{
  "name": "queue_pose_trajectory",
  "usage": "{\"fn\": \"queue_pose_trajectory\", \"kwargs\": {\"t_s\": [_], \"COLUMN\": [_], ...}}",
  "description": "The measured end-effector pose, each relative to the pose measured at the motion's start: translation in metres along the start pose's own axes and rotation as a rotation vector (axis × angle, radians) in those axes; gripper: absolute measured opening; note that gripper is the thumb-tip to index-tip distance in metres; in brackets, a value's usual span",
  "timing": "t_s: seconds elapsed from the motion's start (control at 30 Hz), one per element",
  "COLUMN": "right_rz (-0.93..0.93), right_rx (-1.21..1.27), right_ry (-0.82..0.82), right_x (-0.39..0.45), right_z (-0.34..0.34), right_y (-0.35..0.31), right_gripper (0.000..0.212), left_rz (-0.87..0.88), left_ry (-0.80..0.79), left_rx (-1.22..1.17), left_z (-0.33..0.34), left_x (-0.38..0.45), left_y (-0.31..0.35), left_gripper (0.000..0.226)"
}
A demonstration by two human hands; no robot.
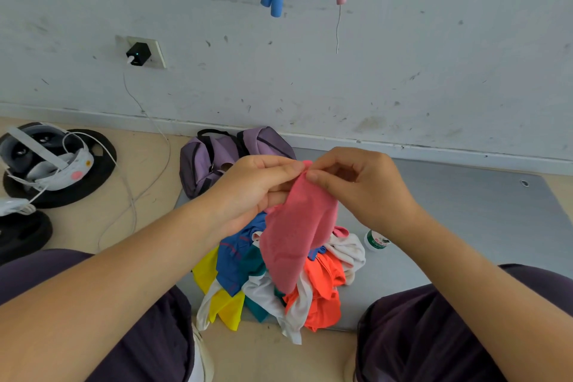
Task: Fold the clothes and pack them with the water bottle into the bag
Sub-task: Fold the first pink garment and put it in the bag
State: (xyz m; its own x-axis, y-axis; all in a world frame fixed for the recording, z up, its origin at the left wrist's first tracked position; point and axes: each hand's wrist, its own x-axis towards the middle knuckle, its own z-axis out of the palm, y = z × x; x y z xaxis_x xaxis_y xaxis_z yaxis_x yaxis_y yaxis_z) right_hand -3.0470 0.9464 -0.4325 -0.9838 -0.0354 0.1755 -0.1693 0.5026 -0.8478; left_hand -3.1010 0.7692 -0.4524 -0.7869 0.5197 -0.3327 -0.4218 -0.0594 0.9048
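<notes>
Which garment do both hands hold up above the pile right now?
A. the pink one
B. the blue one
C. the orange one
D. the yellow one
A: the left hand and right hand both pinch the top edge of the pink garment, which hangs over the pile of clothes on the grey mat.

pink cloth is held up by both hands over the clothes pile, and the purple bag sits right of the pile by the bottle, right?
Not quite. In the head view the bag lies beyond the pile, left, by the wall. Both hands do hold the pink cloth.
</notes>
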Motion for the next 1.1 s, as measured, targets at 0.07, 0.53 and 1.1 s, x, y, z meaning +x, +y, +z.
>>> {"fn": "queue_pose_trajectory", "kwargs": {"t_s": [0.07,0.53,1.1], "right_rz": [-0.02,0.137,0.189], "right_rx": [0.018,0.226,-0.046], "right_ry": [0.04,-0.26,-0.35], "right_x": [0.0,0.007,0.008], "right_z": [0.001,-0.019,-0.029], "right_y": [0.0,-0.001,0.019], "right_gripper": [0.012,0.015,0.005], "left_rz": [0.004,0.138,0.288], "left_ry": [-0.01,-0.089,-0.036], "left_rx": [-0.012,0.332,0.779], "left_z": [0.001,0.0,-0.029], "left_x": [0.0,-0.014,-0.006], "left_y": [0.0,0.012,0.015], "left_gripper": [0.024,0.041,0.011]}}
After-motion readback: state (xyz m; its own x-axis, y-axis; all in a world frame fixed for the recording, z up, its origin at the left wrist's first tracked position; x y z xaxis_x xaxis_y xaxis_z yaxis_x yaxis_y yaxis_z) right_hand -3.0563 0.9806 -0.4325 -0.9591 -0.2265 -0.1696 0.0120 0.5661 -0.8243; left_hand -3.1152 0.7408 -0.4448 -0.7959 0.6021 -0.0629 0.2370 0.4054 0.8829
